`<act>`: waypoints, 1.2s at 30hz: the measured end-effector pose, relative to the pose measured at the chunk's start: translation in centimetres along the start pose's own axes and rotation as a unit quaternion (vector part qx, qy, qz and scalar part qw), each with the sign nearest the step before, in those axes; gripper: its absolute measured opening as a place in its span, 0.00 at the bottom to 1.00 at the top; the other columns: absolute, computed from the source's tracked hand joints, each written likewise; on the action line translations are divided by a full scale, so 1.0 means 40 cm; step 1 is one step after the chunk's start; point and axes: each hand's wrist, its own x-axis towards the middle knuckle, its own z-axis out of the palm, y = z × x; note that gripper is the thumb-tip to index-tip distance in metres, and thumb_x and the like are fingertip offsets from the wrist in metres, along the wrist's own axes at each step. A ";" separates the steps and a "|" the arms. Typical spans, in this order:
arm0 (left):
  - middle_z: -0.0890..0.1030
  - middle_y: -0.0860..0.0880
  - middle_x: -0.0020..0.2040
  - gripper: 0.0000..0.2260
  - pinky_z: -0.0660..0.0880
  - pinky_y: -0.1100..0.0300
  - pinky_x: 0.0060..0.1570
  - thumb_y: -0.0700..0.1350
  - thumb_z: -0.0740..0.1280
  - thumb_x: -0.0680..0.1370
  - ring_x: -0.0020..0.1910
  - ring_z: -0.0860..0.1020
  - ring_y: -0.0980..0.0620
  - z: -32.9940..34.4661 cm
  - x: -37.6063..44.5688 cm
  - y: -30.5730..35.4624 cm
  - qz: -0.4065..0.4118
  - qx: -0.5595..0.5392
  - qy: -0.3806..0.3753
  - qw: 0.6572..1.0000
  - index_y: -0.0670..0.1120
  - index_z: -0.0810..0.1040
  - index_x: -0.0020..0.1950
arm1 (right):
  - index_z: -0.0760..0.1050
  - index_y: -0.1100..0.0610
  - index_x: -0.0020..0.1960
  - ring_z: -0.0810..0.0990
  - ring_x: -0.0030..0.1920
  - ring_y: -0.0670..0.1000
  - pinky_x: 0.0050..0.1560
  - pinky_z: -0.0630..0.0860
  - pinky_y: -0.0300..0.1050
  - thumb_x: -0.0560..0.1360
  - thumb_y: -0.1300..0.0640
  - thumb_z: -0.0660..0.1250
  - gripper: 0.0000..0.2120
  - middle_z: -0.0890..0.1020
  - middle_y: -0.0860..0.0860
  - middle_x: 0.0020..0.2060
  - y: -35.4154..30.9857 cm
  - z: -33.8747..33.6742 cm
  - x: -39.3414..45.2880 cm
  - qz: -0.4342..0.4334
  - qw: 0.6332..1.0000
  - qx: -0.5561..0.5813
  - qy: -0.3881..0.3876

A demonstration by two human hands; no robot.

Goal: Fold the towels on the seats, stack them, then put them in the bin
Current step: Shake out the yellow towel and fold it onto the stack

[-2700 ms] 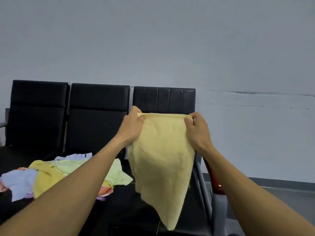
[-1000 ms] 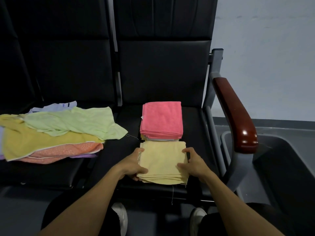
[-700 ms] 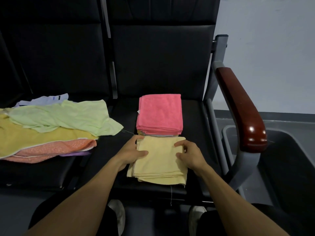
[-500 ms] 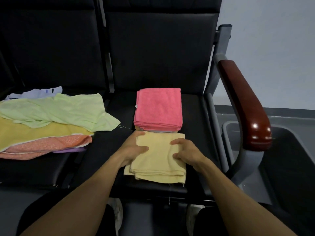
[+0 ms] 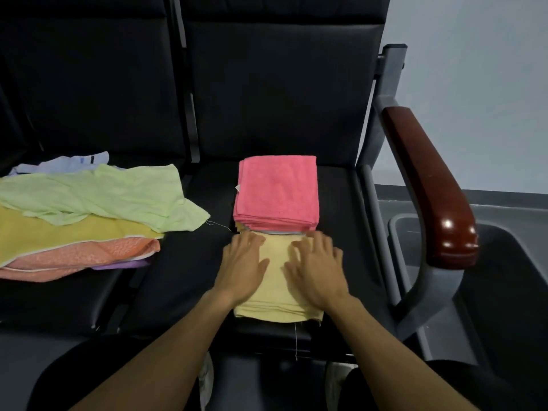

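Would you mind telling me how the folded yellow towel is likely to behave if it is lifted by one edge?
The folded yellow towel is soft cloth in several loose layers, so it would probably droop and start to unfold. It looks light. Both flat hands, left hand and right hand, suggest it needs support from beneath.

Single view — a head-worn wide-angle camera looking forward and steeply down from close above a row of black seats [image 5: 341,232]. Both forearms enter from the bottom edge, with the wooden armrest [image 5: 427,185] and grey bin [image 5: 504,277] at right — the wall [image 5: 474,84] fills the upper right corner.
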 end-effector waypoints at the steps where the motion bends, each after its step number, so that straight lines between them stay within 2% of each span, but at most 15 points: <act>1: 0.60 0.49 0.78 0.23 0.54 0.50 0.77 0.52 0.60 0.84 0.78 0.56 0.47 0.016 -0.003 -0.007 0.003 0.006 -0.046 0.999 0.49 0.62 0.78 | 0.63 0.53 0.74 0.53 0.77 0.60 0.74 0.55 0.64 0.80 0.38 0.53 0.28 0.54 0.57 0.77 -0.012 0.019 -0.004 -0.022 0.999 -0.012 -0.040; 3: 0.45 0.50 0.83 0.28 0.42 0.46 0.79 0.56 0.52 0.85 0.81 0.41 0.49 0.038 -0.010 -0.030 -0.009 0.036 -0.133 0.990 0.49 0.49 0.83 | 0.47 0.53 0.81 0.35 0.80 0.57 0.75 0.40 0.67 0.79 0.34 0.42 0.37 0.38 0.55 0.80 -0.012 0.058 -0.012 -0.023 0.992 -0.027 -0.122; 4: 0.38 0.52 0.82 0.29 0.38 0.45 0.79 0.58 0.49 0.85 0.81 0.36 0.51 0.044 -0.011 -0.042 -0.016 0.048 -0.163 0.985 0.50 0.43 0.83 | 0.41 0.52 0.82 0.29 0.78 0.54 0.74 0.35 0.67 0.79 0.33 0.39 0.38 0.33 0.53 0.79 -0.001 0.073 -0.012 -0.013 0.989 -0.028 -0.145; 7: 0.32 0.54 0.80 0.31 0.34 0.44 0.78 0.60 0.45 0.85 0.79 0.32 0.54 0.041 -0.006 -0.053 -0.019 0.056 -0.202 0.978 0.50 0.36 0.82 | 0.35 0.53 0.81 0.27 0.77 0.51 0.73 0.31 0.65 0.80 0.32 0.38 0.38 0.29 0.51 0.78 0.029 0.087 -0.005 0.003 0.990 -0.018 -0.141; 8: 0.34 0.54 0.81 0.31 0.36 0.44 0.78 0.60 0.46 0.85 0.80 0.34 0.53 0.040 0.000 -0.051 -0.021 0.046 -0.190 0.981 0.49 0.39 0.82 | 0.36 0.53 0.81 0.30 0.78 0.52 0.74 0.33 0.64 0.81 0.33 0.39 0.37 0.31 0.51 0.78 0.036 0.084 0.001 0.010 0.992 -0.014 -0.124; 10: 0.48 0.53 0.82 0.27 0.47 0.47 0.79 0.57 0.52 0.85 0.81 0.47 0.51 0.036 0.013 -0.045 -0.028 0.013 -0.112 0.993 0.49 0.53 0.82 | 0.45 0.53 0.81 0.41 0.80 0.56 0.77 0.43 0.62 0.83 0.39 0.45 0.32 0.43 0.54 0.81 0.046 0.074 0.022 0.042 0.997 0.007 -0.070; 12: 0.63 0.51 0.75 0.20 0.60 0.50 0.73 0.53 0.60 0.84 0.73 0.60 0.49 0.027 0.032 -0.046 -0.060 -0.025 -0.017 0.998 0.48 0.67 0.75 | 0.58 0.53 0.77 0.58 0.75 0.58 0.72 0.57 0.58 0.83 0.47 0.54 0.24 0.62 0.55 0.75 0.060 0.056 0.050 0.074 0.997 0.022 -0.013; 13: 0.66 0.50 0.72 0.19 0.63 0.51 0.70 0.51 0.63 0.83 0.69 0.63 0.49 0.022 0.045 -0.050 -0.091 -0.047 0.006 0.995 0.48 0.70 0.72 | 0.63 0.53 0.74 0.63 0.70 0.56 0.68 0.61 0.56 0.82 0.51 0.58 0.21 0.67 0.53 0.70 0.068 0.043 0.066 0.082 0.996 0.026 -0.007; 16: 0.72 0.47 0.68 0.23 0.64 0.49 0.69 0.50 0.72 0.78 0.68 0.66 0.45 0.000 0.083 -0.061 -0.194 -0.117 0.012 0.974 0.47 0.70 0.70 | 0.68 0.53 0.69 0.66 0.64 0.56 0.64 0.64 0.55 0.78 0.54 0.65 0.21 0.70 0.52 0.61 0.080 0.010 0.106 0.106 0.990 0.064 -0.068; 21: 0.71 0.44 0.68 0.26 0.61 0.49 0.70 0.50 0.74 0.76 0.71 0.64 0.41 -0.031 0.101 -0.036 -0.269 -0.106 -0.088 0.953 0.46 0.70 0.71 | 0.75 0.56 0.60 0.70 0.60 0.57 0.60 0.71 0.55 0.76 0.58 0.68 0.13 0.65 0.50 0.50 0.066 -0.006 0.107 0.112 0.986 0.088 -0.086; 25: 0.71 0.48 0.60 0.26 0.68 0.50 0.66 0.44 0.76 0.73 0.66 0.69 0.43 -0.040 0.087 -0.026 -0.251 -0.120 -0.104 0.955 0.48 0.69 0.67 | 0.70 0.53 0.52 0.73 0.51 0.56 0.48 0.71 0.51 0.74 0.64 0.63 0.10 0.71 0.51 0.48 0.055 -0.015 0.088 0.076 0.983 0.153 -0.073; 27: 0.75 0.50 0.55 0.24 0.77 0.53 0.54 0.39 0.75 0.73 0.57 0.77 0.47 -0.047 0.067 -0.026 -0.238 -0.200 -0.102 0.945 0.50 0.67 0.64 | 0.68 0.53 0.47 0.75 0.42 0.54 0.37 0.69 0.46 0.72 0.68 0.60 0.11 0.76 0.51 0.42 0.048 -0.030 0.074 0.064 0.970 0.229 -0.056; 29: 0.78 0.48 0.52 0.23 0.77 0.60 0.40 0.37 0.72 0.75 0.48 0.80 0.51 -0.067 0.046 -0.023 -0.225 -0.257 -0.085 0.936 0.50 0.64 0.62 | 0.68 0.54 0.47 0.73 0.37 0.49 0.31 0.68 0.37 0.72 0.71 0.59 0.13 0.77 0.51 0.39 0.036 -0.055 0.059 0.058 0.954 0.293 -0.029; 33: 0.77 0.48 0.55 0.21 0.77 0.56 0.46 0.39 0.70 0.78 0.51 0.79 0.53 -0.134 0.050 -0.019 -0.189 -0.302 -0.025 0.934 0.50 0.61 0.61 | 0.69 0.56 0.49 0.76 0.39 0.47 0.34 0.71 0.33 0.76 0.69 0.63 0.10 0.78 0.50 0.40 0.017 -0.117 0.064 0.061 0.929 0.362 0.054; 36: 0.75 0.51 0.54 0.22 0.77 0.53 0.49 0.41 0.70 0.78 0.51 0.78 0.51 -0.200 0.100 -0.004 -0.145 -0.266 0.015 0.953 0.51 0.59 0.62 | 0.70 0.55 0.51 0.77 0.42 0.48 0.35 0.70 0.35 0.78 0.65 0.65 0.07 0.78 0.46 0.41 0.018 -0.167 0.125 0.061 0.922 0.369 0.100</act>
